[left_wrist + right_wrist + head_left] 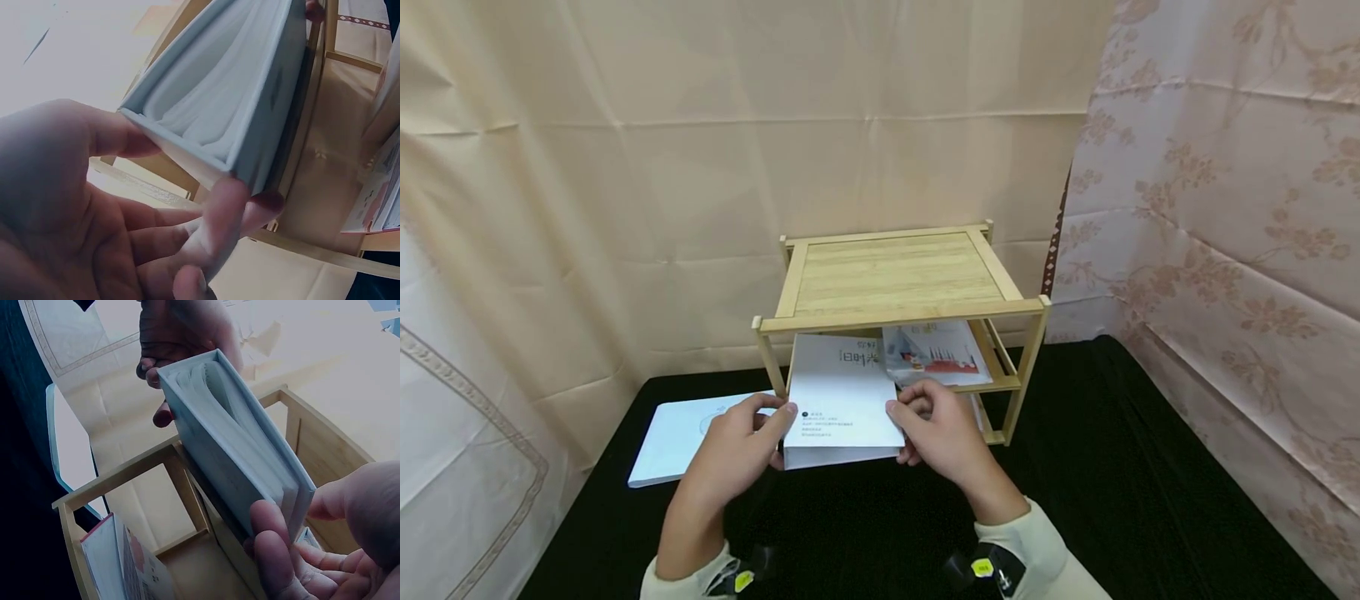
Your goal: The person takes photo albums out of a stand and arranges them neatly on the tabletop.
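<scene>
A thick white book (842,390) with dark print is held between both hands at the front of a small wooden rack (902,271), its far end under the top board. The left hand (735,446) pinches its near left corner, thumb on the cover. At the near right corner the right hand (946,429) pinches it likewise, thumb above and fingers below. In the right wrist view the pages of the book (215,415) bow apart between its covers. On the rack's middle shelf, beside it, lies another book (936,354) with a red and blue-grey picture.
A white flat book-like item (677,437) rests on the black tablecloth (1120,467) left of the rack. Low in the right wrist view stands a book (125,562) with a red edge. Beige curtain (700,167) hangs behind, flowered cloth (1240,250) at the right.
</scene>
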The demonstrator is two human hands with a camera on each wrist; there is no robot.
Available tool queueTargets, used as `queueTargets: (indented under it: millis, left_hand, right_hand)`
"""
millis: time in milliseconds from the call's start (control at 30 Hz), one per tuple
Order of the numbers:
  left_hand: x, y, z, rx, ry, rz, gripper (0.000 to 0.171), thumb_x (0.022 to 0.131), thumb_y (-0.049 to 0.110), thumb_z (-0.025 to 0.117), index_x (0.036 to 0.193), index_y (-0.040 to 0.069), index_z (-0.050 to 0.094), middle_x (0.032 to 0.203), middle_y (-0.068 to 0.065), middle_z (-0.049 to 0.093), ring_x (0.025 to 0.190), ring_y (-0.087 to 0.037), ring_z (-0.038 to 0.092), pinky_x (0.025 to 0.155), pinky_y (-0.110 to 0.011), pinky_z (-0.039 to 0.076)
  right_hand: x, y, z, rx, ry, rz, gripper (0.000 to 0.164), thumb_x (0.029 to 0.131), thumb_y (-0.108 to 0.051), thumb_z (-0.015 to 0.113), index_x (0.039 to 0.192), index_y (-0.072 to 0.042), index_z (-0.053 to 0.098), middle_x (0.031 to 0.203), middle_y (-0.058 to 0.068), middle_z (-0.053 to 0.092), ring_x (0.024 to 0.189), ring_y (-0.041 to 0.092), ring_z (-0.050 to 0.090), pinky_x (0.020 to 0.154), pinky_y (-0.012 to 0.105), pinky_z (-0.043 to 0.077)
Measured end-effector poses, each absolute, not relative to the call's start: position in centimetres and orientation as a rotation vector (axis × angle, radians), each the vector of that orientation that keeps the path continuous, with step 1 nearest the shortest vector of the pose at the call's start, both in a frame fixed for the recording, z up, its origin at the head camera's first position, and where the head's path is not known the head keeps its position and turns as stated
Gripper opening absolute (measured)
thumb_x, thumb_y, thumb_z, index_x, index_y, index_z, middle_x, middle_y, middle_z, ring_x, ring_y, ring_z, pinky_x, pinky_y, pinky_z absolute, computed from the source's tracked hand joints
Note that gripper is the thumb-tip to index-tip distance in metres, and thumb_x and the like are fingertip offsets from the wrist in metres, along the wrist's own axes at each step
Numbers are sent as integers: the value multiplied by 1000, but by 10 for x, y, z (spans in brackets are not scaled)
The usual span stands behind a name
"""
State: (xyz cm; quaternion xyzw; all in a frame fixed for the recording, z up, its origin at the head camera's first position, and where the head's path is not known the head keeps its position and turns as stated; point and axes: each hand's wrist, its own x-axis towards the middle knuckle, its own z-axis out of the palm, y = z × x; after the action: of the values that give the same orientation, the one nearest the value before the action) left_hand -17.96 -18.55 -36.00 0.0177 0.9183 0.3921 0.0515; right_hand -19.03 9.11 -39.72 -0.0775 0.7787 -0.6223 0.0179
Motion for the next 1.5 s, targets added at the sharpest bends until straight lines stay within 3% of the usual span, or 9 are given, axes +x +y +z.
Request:
queueTargets:
  millis: [167, 333, 600, 833, 967, 1167, 1500]
  left_hand:
    - [-178, -189, -358, 96, 2763, 1184, 61, 105, 52, 51, 148, 9, 52, 90, -2, 74, 75, -15, 68, 79, -35, 50]
    - [-176, -192, -358, 107, 2722, 1197, 62, 105, 50, 51, 150, 7, 49, 90, -2, 74, 77, -15, 68, 93, -48, 52]
    - [-179, -191, -364, 118, 2651, 1172, 82, 103, 66, 45, 149, -2, 48, 77, -1, 74, 74, -15, 70, 106, -61, 46]
    - [-184, -189, -364, 174, 2638, 1110, 72, 103, 65, 45, 128, 0, 66, 77, -3, 71, 76, -16, 67, 95, -53, 52]
    - [-183, -193, -365, 168, 2633, 1088, 70, 104, 62, 45, 131, 0, 65, 79, -2, 72, 75, -16, 67, 93, -50, 53]
    - [-181, -201, -371, 153, 2619, 1122, 80, 102, 66, 47, 140, -4, 56, 81, -1, 73, 72, -17, 69, 93, -49, 53]
    - [-169, -205, -384, 106, 2589, 1196, 74, 98, 66, 55, 135, 3, 62, 83, 0, 74, 71, -18, 70, 84, -38, 54]
  right_hand:
    - [-191, 90, -400, -227, 2451, -1887, 38, 97, -31, 73, 122, -6, 61, 76, 7, 72, 51, 22, 65, 49, 38, 58]
    - [-193, 89, -403, -198, 2486, -1830, 40, 98, -35, 70, 125, -6, 62, 69, 6, 71, 51, 21, 64, 50, 40, 57]
    - [-194, 93, -405, -194, 2438, -1782, 46, 101, -39, 66, 129, -3, 64, 71, 8, 71, 52, 22, 66, 50, 37, 58]
    - [-195, 97, -407, -252, 2445, -1686, 40, 103, -44, 60, 112, -7, 73, 74, 9, 69, 57, 23, 67, 52, 37, 60]
    - [-197, 94, -407, -306, 2423, -1667, 37, 103, -43, 60, 104, -8, 73, 71, 9, 68, 55, 22, 67, 52, 39, 60]
    - [-198, 91, -409, -368, 2375, -1665, 35, 103, -40, 60, 102, -7, 71, 68, 9, 66, 52, 20, 66, 50, 37, 59]
    - [-188, 95, -415, -408, 2240, -1681, 39, 103, -39, 62, 112, -2, 67, 69, 10, 70, 54, 21, 68, 51, 37, 59]
